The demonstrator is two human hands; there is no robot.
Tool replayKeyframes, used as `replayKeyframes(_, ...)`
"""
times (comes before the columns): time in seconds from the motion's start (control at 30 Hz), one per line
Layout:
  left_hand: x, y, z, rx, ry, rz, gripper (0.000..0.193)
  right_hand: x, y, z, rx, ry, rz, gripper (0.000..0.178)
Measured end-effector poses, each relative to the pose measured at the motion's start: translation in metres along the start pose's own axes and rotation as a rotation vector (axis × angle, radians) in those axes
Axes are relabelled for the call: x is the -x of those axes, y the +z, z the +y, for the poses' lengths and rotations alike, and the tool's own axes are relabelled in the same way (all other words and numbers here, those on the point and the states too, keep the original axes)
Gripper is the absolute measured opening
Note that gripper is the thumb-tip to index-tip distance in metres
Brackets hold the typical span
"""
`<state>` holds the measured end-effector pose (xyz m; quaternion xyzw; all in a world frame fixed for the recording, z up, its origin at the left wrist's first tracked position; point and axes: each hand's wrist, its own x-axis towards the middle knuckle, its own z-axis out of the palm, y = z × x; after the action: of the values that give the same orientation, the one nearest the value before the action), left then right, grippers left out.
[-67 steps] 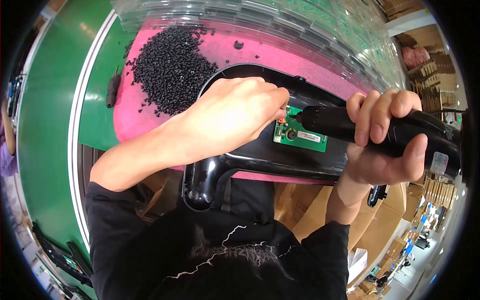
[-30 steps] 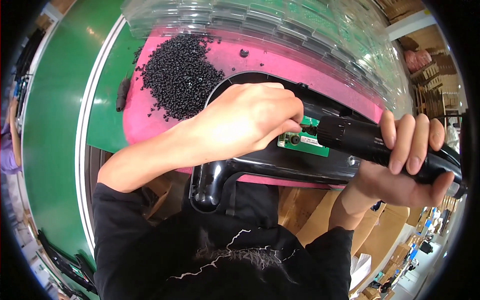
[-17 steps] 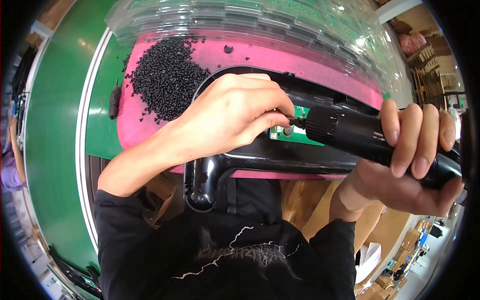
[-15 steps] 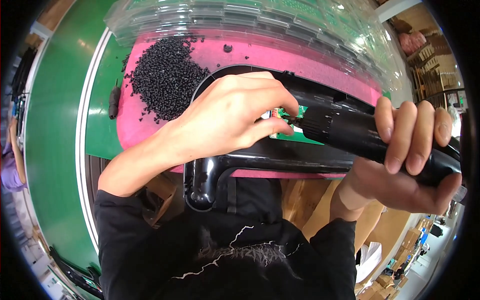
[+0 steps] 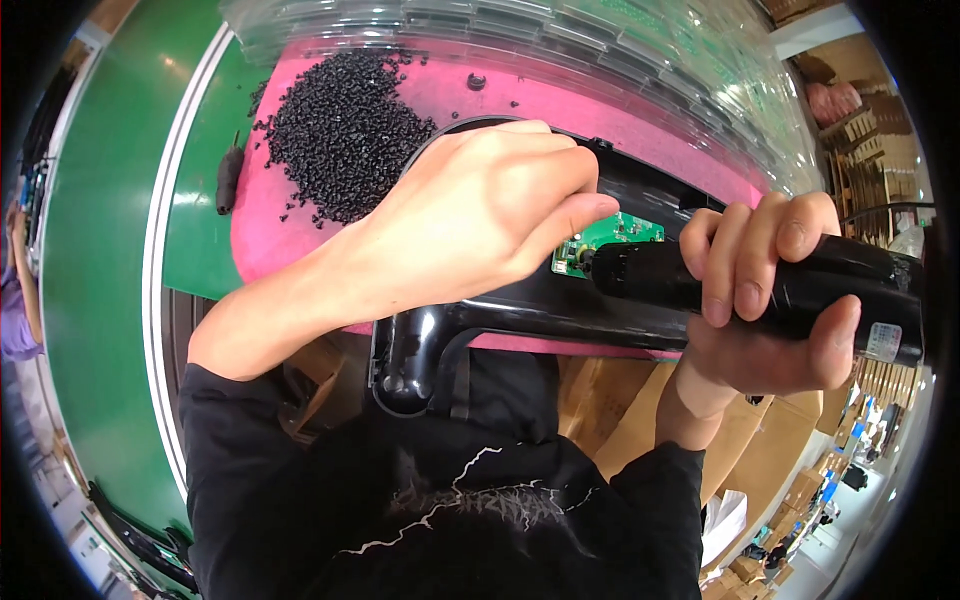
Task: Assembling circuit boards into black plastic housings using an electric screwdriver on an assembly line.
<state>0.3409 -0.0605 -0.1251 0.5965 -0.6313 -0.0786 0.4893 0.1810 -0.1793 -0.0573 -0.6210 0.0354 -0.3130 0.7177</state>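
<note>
My right hand [image 5: 755,265] is wrapped around a black electric screwdriver [image 5: 640,275], held nearly level. The screwdriver's tip points left and meets the lower left corner of a green circuit board [image 5: 632,230]. That board lies inside a long glossy black plastic housing [image 5: 590,320]. Above the housing, just left of the board, my left hand [image 5: 500,200] is closed, thumb pressed against curled fingers. Whatever those fingers may hold is hidden. A heap of small black pieces that look like screws [image 5: 345,135] lies beyond my left forearm.
Beneath the housing is a pink mat [image 5: 262,240] on a green table [image 5: 195,250]. Stacked clear plastic trays [image 5: 490,35] line the far side. A black hand screwdriver [image 5: 229,180] lies left of the mat, and a small black ring-shaped part [image 5: 476,82] sits near the trays.
The electric screwdriver has moved left and slightly down, its tip now at the board's corner. My left hand has drawn away from the tip, its fingers curling in, uncovering more of the board.
</note>
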Motion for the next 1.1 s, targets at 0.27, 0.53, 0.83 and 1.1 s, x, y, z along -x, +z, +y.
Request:
replayKeyframes(0.27,0.005,0.002,-0.006,-0.050,0.012,-0.071,0.012,-0.006,0.002,0.010,0.017,-0.072,-0.192,0.046)
replayKeyframes(0.53,0.010,0.007,-0.013,-0.015,0.071,-0.022,0.012,-0.016,0.008,0.016,-0.049,0.019,-0.260,0.048)
replayKeyframes(0.83,0.013,0.008,-0.014,-0.060,0.100,-0.053,0.014,-0.021,0.008,0.019,-0.058,0.004,-0.381,0.051)
replayKeyframes(1.1,0.011,0.004,-0.011,-0.094,0.104,-0.144,0.016,-0.026,0.004,0.018,-0.042,0.020,-0.410,0.050)
